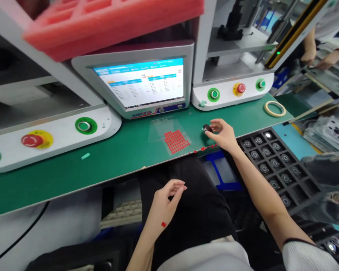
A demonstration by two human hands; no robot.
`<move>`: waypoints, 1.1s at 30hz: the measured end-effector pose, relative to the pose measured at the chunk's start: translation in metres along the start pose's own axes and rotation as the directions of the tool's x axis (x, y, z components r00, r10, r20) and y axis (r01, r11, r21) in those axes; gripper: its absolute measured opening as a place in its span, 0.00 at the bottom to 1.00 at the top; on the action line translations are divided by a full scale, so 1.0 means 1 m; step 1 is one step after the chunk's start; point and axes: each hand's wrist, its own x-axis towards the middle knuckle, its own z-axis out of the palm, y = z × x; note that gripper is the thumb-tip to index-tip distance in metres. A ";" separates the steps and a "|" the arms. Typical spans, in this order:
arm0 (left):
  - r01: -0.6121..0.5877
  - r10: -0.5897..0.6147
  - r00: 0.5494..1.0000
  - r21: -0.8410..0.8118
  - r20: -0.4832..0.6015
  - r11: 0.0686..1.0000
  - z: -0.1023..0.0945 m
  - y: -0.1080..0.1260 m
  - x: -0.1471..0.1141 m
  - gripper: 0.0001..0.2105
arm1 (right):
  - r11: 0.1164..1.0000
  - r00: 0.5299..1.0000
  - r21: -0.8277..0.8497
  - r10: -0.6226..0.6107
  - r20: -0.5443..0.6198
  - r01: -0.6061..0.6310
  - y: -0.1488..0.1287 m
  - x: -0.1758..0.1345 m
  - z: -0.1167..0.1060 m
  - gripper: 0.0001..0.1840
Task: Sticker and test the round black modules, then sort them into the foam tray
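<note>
A: Take the red sticker sheet (176,143) on the green table (135,150) as the clock centre. Where is the handled part?

B: The small black cylindrical part (206,128) is between 2 and 3 o'clock, over the table near its front edge. The right hand (225,134) grips it; thumb and fingers pinch it from the side.

A: State the left hand (164,198).

B: At 6 o'clock, over the lap, clear of the table. Its fingers are loosely bent, with the thumb tip close to the fingertips; contact between them cannot be told. A single red sticker (164,224) adheres near the wrist.

A: List the adjacent items.

B: A row of loose red stickers (203,149) runs along the table edge at 3 o'clock, just below the right hand. The monitor (147,81), screen lit, stands at 11 o'clock. A red emergency-stop button (240,88) is at 2 o'clock.

A: And farther out?

B: A tape roll (277,114) lies flat between 2 and 3 o'clock. Between 3 and 4 o'clock, beside the table, a black compartment tray (299,192) holds round black parts (258,140), one per filled compartment.
</note>
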 end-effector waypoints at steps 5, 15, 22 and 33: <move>0.007 0.035 0.998 -0.627 0.054 0.779 0.012 0.019 0.000 0.23 | 0.739 0.942 0.673 -0.244 0.232 0.026 -0.038 -0.086 0.021 0.28; -0.138 0.008 0.984 -0.729 -0.178 0.671 0.012 0.025 -0.016 0.12 | 0.539 0.905 0.840 -0.383 0.184 0.057 -0.077 -0.146 0.017 0.23; -0.435 0.324 0.871 -0.272 -0.371 0.858 0.006 0.030 -0.035 0.06 | 0.657 0.923 0.685 -0.380 -0.061 0.316 -0.085 -0.152 0.006 0.22; -0.559 0.547 0.751 0.085 -0.370 0.825 -0.005 0.020 -0.037 0.12 | 0.661 0.902 0.647 -0.420 -0.099 0.379 -0.090 -0.150 0.006 0.20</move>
